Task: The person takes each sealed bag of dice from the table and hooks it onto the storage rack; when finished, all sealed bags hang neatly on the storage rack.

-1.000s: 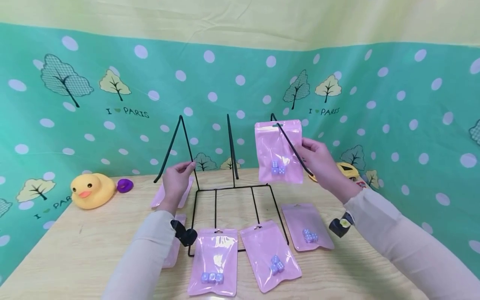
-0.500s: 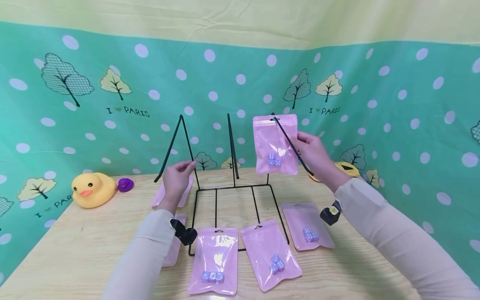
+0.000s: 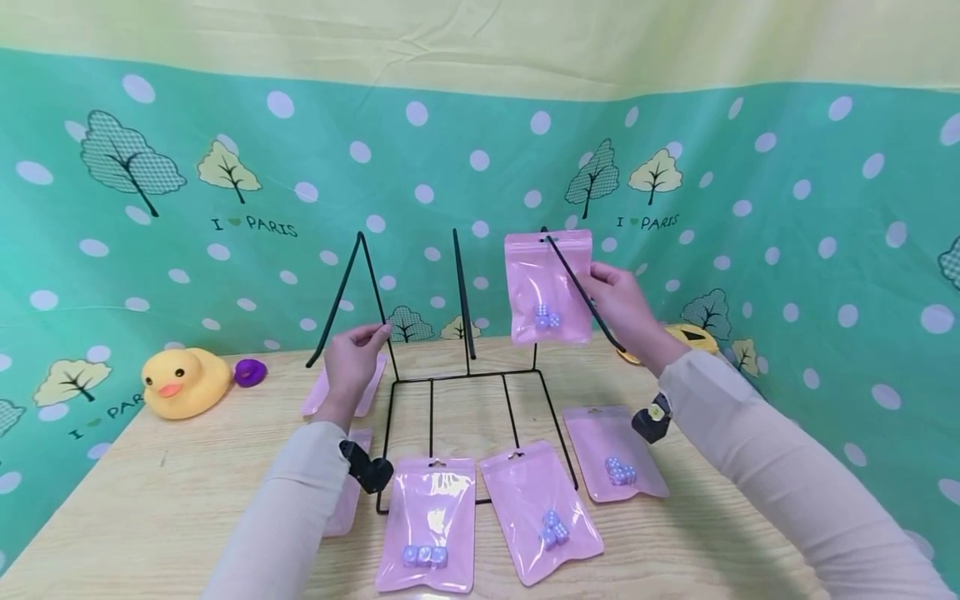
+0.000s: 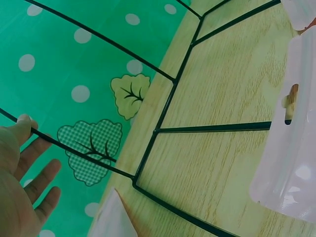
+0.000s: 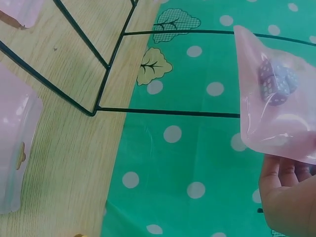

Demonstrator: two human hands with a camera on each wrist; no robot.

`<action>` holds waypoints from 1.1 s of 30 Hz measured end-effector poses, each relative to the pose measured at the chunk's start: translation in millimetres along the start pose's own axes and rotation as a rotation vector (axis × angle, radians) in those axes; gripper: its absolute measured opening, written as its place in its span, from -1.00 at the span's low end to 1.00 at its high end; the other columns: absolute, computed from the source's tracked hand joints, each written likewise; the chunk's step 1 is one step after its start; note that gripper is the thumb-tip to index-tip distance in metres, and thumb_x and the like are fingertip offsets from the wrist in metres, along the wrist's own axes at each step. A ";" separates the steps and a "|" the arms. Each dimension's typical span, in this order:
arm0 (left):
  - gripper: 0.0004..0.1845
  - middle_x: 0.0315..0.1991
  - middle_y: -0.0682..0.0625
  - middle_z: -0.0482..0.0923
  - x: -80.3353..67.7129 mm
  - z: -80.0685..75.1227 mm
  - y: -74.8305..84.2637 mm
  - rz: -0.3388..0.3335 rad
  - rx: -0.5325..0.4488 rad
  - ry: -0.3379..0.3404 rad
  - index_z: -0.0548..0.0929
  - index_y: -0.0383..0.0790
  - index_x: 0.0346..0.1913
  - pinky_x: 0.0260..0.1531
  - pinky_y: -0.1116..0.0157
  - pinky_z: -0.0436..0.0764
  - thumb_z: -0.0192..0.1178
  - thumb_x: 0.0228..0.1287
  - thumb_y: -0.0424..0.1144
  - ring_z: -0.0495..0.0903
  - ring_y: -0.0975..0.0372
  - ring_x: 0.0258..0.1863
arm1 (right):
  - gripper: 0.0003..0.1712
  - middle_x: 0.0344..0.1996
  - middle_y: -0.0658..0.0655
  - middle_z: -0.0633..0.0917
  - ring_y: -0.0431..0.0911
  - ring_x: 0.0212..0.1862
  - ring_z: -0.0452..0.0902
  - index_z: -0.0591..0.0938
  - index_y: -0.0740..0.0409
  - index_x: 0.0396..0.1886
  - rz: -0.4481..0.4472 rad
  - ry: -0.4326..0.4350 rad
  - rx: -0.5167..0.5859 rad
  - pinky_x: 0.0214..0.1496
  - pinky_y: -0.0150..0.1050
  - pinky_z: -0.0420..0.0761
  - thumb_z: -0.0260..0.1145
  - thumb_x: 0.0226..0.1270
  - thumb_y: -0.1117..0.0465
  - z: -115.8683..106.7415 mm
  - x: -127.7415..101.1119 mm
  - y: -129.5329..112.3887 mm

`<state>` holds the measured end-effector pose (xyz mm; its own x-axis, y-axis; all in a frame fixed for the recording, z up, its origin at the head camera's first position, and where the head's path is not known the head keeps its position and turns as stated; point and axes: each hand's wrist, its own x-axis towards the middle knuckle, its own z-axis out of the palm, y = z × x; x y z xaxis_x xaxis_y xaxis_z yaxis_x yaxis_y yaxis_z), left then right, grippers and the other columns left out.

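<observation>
A black wire rack [image 3: 442, 377] with several prongs stands on the table. My left hand [image 3: 354, 358] pinches its left upright between thumb and index finger; the left wrist view shows the other fingers [image 4: 43, 177] spread loosely. On the right prong hangs a pink zip pouch [image 3: 525, 287], the prong passing through its top hole. Purple dice [image 5: 277, 84] show through the pouch's lower part. My right hand [image 3: 622, 304] holds this pouch by its right edge; its fingertips are partly hidden behind it.
More pink pouches lie around the rack base: one front left [image 3: 427, 517], one front middle [image 3: 532, 500], one right [image 3: 603, 442], others beneath my left arm. A yellow duck [image 3: 187, 383], a purple toy [image 3: 250, 372] and a yellow object [image 3: 692, 337] sit near the curtain.
My right hand has moved the pouch slightly up and left, back along the prong toward its upright. The left hand stays on the rack.
</observation>
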<state>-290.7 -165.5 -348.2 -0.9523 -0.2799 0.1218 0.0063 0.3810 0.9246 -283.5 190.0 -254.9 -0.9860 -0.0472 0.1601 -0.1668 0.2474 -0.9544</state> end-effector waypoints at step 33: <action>-0.58 0.23 -0.18 0.61 -3.3 -0.9 4.6 -0.027 -0.008 -0.012 0.66 -0.22 0.24 0.22 0.08 0.51 0.20 0.51 -0.03 0.51 0.02 0.27 | -0.44 0.21 0.38 0.56 0.23 0.27 0.45 0.44 0.35 0.37 0.033 -0.225 -0.432 0.32 0.15 0.44 0.27 0.54 0.13 -47.4 -12.6 48.4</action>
<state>-287.2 -163.6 -344.0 -0.9559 -0.2790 0.0923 -0.0170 0.3661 0.9304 -279.4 248.5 -291.2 -0.9731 -0.2286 0.0277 -0.1694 0.6292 -0.7586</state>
